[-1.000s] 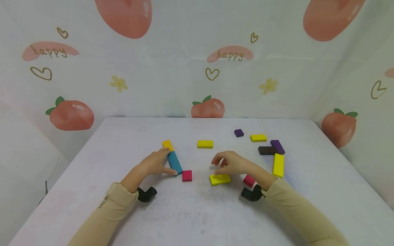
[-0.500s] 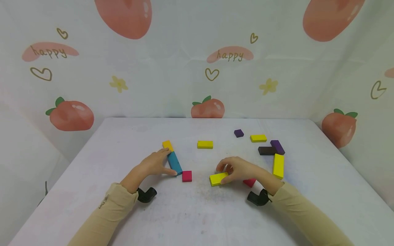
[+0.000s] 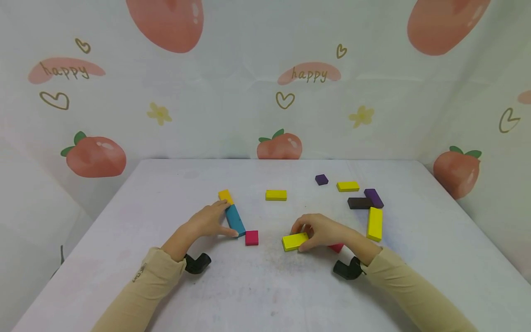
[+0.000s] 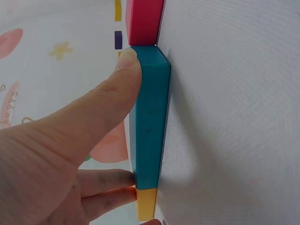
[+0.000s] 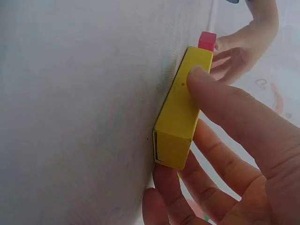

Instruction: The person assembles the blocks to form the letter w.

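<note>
On the table's left half, my left hand (image 3: 206, 220) rests against a blue block (image 3: 235, 220), fingers spread. Its thumb touches the end near a small red block (image 3: 251, 238). Two fingertips touch where the blue block meets an orange block (image 4: 146, 204); the three blocks form a slanted line. My right hand (image 3: 321, 229) grips a yellow block (image 3: 293, 241) lying on the table, right of the small red block. In the right wrist view, the thumb presses one long face of that yellow block and fingers curl behind it. A second red block (image 3: 337, 247) is partly hidden by the right hand.
Behind lie a yellow block (image 3: 276, 195), a small purple block (image 3: 321, 179) and another yellow block (image 3: 347, 186). Rightward, a dark brown block (image 3: 359, 203) touches a long purple block (image 3: 374, 198), with a long yellow block (image 3: 374, 224) in front. A patterned curtain (image 3: 232, 101) hangs behind the table.
My right hand has come down from above the yellow block and moved slightly right, taking hold of its right part. The left hand and its blocks stay as they were.
</note>
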Demonstrator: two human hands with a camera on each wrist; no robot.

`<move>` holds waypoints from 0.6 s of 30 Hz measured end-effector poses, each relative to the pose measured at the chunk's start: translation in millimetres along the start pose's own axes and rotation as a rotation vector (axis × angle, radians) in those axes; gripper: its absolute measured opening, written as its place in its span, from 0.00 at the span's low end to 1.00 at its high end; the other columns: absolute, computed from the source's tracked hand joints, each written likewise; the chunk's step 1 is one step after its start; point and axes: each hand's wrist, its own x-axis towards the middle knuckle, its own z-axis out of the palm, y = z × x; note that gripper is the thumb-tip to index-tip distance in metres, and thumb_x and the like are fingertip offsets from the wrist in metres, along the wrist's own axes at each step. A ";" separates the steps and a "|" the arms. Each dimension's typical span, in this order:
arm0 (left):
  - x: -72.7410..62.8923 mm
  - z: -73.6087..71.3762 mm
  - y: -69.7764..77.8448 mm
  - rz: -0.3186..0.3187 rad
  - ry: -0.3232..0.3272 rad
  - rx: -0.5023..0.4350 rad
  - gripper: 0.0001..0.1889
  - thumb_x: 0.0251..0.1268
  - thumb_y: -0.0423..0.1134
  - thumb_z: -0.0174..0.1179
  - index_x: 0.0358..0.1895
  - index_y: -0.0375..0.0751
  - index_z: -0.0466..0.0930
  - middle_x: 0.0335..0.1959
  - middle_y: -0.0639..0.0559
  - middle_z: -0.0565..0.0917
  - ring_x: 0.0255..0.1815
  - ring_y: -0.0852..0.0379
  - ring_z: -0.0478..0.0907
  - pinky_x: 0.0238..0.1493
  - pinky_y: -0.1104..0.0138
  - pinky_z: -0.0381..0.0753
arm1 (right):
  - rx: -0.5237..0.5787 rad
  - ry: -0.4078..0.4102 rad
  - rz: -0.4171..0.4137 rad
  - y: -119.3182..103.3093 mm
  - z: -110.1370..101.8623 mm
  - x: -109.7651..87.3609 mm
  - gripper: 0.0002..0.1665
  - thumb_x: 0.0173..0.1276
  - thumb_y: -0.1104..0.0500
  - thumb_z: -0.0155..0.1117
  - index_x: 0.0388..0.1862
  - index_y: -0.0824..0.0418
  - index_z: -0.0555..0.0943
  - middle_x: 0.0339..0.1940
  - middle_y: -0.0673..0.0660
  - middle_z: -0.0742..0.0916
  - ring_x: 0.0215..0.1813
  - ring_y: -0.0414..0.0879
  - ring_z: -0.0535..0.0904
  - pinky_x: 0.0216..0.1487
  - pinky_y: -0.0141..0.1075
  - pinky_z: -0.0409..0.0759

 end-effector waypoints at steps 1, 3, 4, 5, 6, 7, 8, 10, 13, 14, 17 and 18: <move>0.1 0.0 -0.1 -0.001 0.000 -0.001 0.49 0.49 0.55 0.68 0.69 0.29 0.57 0.71 0.32 0.59 0.70 0.33 0.58 0.67 0.43 0.62 | -0.003 0.001 -0.002 -0.1 0.1 -0.1 0.19 0.55 0.55 0.72 0.45 0.56 0.79 0.41 0.50 0.83 0.42 0.41 0.73 0.44 0.26 0.75; 0.3 0.0 -0.3 0.000 0.000 0.001 0.49 0.49 0.55 0.68 0.69 0.29 0.57 0.71 0.32 0.59 0.69 0.33 0.59 0.67 0.43 0.62 | -0.008 0.002 -0.006 -0.7 0.3 -0.3 0.19 0.55 0.56 0.72 0.45 0.56 0.79 0.41 0.50 0.83 0.41 0.41 0.73 0.44 0.26 0.75; 0.3 -0.1 -0.1 0.000 0.001 0.001 0.49 0.49 0.55 0.68 0.69 0.29 0.57 0.71 0.32 0.59 0.69 0.33 0.59 0.67 0.43 0.62 | -0.011 0.003 -0.010 -1.1 0.4 -0.5 0.19 0.55 0.56 0.72 0.45 0.56 0.79 0.41 0.50 0.83 0.41 0.41 0.73 0.44 0.26 0.75; 0.3 -0.2 0.1 -0.001 0.000 -0.002 0.49 0.49 0.55 0.68 0.69 0.29 0.57 0.71 0.32 0.59 0.69 0.34 0.59 0.67 0.44 0.62 | -0.012 0.004 -0.012 -1.6 0.4 -0.6 0.18 0.55 0.56 0.72 0.45 0.57 0.79 0.41 0.50 0.83 0.41 0.41 0.73 0.44 0.26 0.75; 0.2 -0.4 0.3 -0.002 -0.001 -0.005 0.49 0.49 0.55 0.68 0.69 0.29 0.57 0.71 0.32 0.59 0.70 0.34 0.59 0.68 0.44 0.62 | -0.014 0.004 -0.015 -2.2 0.3 -0.8 0.18 0.55 0.56 0.71 0.45 0.57 0.79 0.41 0.51 0.83 0.41 0.41 0.73 0.43 0.26 0.75; 0.1 -0.6 0.6 -0.001 0.000 -0.004 0.49 0.49 0.55 0.68 0.69 0.29 0.57 0.71 0.32 0.59 0.69 0.34 0.59 0.67 0.44 0.62 | -0.017 0.005 -0.017 -2.8 0.3 -0.9 0.18 0.55 0.56 0.71 0.45 0.57 0.79 0.41 0.50 0.83 0.41 0.41 0.73 0.43 0.26 0.75; -0.1 -0.8 0.7 0.002 0.000 -0.002 0.49 0.49 0.55 0.68 0.69 0.29 0.57 0.71 0.32 0.59 0.69 0.34 0.59 0.67 0.44 0.62 | -0.019 0.006 -0.019 -3.4 0.3 -1.0 0.18 0.55 0.56 0.71 0.45 0.57 0.80 0.40 0.51 0.83 0.41 0.41 0.73 0.43 0.27 0.75; -0.5 -1.1 1.3 0.004 0.001 -0.005 0.49 0.49 0.55 0.68 0.69 0.28 0.57 0.71 0.32 0.59 0.69 0.33 0.59 0.68 0.44 0.62 | -0.024 0.006 -0.020 -4.4 0.2 -1.1 0.18 0.55 0.56 0.71 0.44 0.57 0.80 0.40 0.50 0.83 0.41 0.41 0.72 0.43 0.27 0.75; -1.1 -1.4 1.4 0.010 0.003 0.000 0.49 0.49 0.55 0.68 0.68 0.28 0.57 0.70 0.32 0.59 0.69 0.33 0.59 0.67 0.44 0.63 | -0.037 0.008 -0.019 -4.9 0.5 -1.1 0.17 0.55 0.56 0.71 0.44 0.57 0.79 0.40 0.50 0.83 0.41 0.41 0.73 0.43 0.27 0.75; -1.2 -1.3 1.3 0.010 0.003 -0.001 0.49 0.49 0.55 0.68 0.68 0.28 0.57 0.70 0.32 0.59 0.69 0.33 0.59 0.67 0.43 0.63 | -0.040 0.008 -0.019 -5.0 0.6 -1.1 0.17 0.55 0.56 0.71 0.44 0.57 0.79 0.40 0.50 0.83 0.41 0.41 0.73 0.44 0.27 0.75; -1.5 -1.2 1.3 0.009 0.002 -0.001 0.49 0.49 0.55 0.68 0.68 0.28 0.57 0.70 0.32 0.59 0.69 0.33 0.59 0.67 0.44 0.63 | -0.049 0.009 -0.017 -4.9 1.1 -1.1 0.17 0.55 0.56 0.71 0.44 0.56 0.79 0.40 0.50 0.83 0.41 0.41 0.73 0.44 0.27 0.75; -1.4 -1.2 1.2 0.009 0.001 0.000 0.49 0.49 0.55 0.68 0.68 0.28 0.57 0.70 0.32 0.59 0.69 0.33 0.60 0.67 0.44 0.63 | -0.051 0.010 -0.018 -4.9 1.1 -1.1 0.17 0.56 0.56 0.71 0.44 0.56 0.79 0.40 0.50 0.83 0.41 0.41 0.73 0.44 0.27 0.75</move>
